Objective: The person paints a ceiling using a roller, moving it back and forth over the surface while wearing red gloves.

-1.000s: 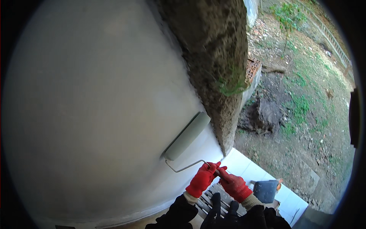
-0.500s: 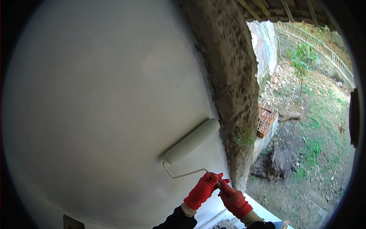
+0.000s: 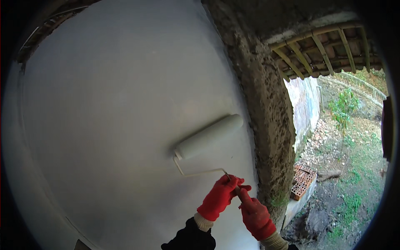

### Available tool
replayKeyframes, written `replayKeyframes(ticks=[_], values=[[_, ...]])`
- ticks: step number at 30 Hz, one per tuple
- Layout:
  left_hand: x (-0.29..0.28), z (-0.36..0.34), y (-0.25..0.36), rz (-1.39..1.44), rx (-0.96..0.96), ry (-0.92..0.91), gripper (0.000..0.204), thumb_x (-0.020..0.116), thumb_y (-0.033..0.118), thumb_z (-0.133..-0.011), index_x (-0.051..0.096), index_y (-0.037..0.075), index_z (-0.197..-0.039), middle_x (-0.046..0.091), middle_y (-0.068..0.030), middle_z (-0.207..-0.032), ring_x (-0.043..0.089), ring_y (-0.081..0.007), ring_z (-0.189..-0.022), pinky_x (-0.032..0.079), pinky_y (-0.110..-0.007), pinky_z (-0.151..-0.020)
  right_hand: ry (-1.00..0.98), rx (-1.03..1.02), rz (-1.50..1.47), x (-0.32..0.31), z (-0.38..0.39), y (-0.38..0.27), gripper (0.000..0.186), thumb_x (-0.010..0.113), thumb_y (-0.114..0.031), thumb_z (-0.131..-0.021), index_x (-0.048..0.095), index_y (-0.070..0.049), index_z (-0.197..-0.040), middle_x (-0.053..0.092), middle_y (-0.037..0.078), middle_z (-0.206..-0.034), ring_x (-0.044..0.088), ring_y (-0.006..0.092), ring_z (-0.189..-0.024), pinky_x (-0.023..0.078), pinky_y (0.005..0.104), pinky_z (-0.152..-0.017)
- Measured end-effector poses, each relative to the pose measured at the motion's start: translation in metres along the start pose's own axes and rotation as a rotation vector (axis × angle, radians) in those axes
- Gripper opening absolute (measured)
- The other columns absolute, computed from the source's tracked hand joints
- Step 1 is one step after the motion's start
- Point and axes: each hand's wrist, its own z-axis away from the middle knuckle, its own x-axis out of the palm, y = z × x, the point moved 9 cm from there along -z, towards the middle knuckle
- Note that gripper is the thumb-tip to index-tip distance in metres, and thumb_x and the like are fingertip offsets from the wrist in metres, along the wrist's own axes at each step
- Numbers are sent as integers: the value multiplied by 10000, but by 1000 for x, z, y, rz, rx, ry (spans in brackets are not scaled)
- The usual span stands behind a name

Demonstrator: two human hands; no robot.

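Observation:
A pale grey-green paint roller [image 3: 208, 134] lies against the light grey smooth wall [image 3: 116, 91], close to its right edge, on a bent metal frame [image 3: 199, 172]. My left hand [image 3: 216, 199], in a red glove, is closed round the upper part of the roller's handle, near the frame. Just below and to the right, my right hand [image 3: 255, 216], also red-gloved, grips the same handle. Dark sleeves and pale cuffs show below both hands.
Rough dark plaster [image 3: 266, 112] borders the wall on the right. Above is a tiled roof on bamboo rafters [image 3: 325, 50]. Outside are perforated bricks [image 3: 303, 179] on a ledge, a small tree [image 3: 344, 106], a railing, a weathered wall [image 3: 306, 102] and patchy ground.
The view has tilted upward, bringing in the roof and lowering the bricks in the picture. The roller, held by both hands, has moved up the wall along its right edge.

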Motion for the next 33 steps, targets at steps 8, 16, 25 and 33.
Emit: replayKeyframes(ticks=[8, 16, 25, 33], values=[[1, -26, 155, -148, 317, 75, 244, 514, 232, -977, 515, 20, -1098, 584, -87, -1055, 622, -264, -1062, 513, -324, -849, 157, -86, -65, -1, -116, -78, 640, 576, -68, -834, 378, -271, -1407, 612, 132, -728, 624, 338, -655, 500, 449, -585], [5, -21, 274, -295, 671, 143, 389, 529, 173, -965, 450, 10, -1309, 565, -85, -1162, 580, -167, -1047, 476, -272, -920, 361, -364, -209, -33, -247, -151, 548, 497, -98, -889, 366, -218, -1407, 647, 190, -835, 625, 389, -763, 492, 459, -651], [10, -8, 222, -328, 530, 148, 480, 527, 210, -971, 368, -23, -1359, 449, -117, -1329, 539, -206, -1150, 433, -281, -993, 379, -262, -227, -35, -167, -93, 624, 646, -71, -809, 413, -103, -1387, 640, 182, -1041, 650, 351, -831, 520, 377, -690], [48, 36, 22, -79, -6, -49, 224, 424, 200, -1011, 494, 28, -1135, 574, -111, -1097, 573, -299, -1140, 472, -390, -938, -83, -29, -65, -13, 40, 1, 544, 732, -121, -739, 513, -69, -1235, 656, 137, -908, 661, 298, -733, 521, 363, -592]])
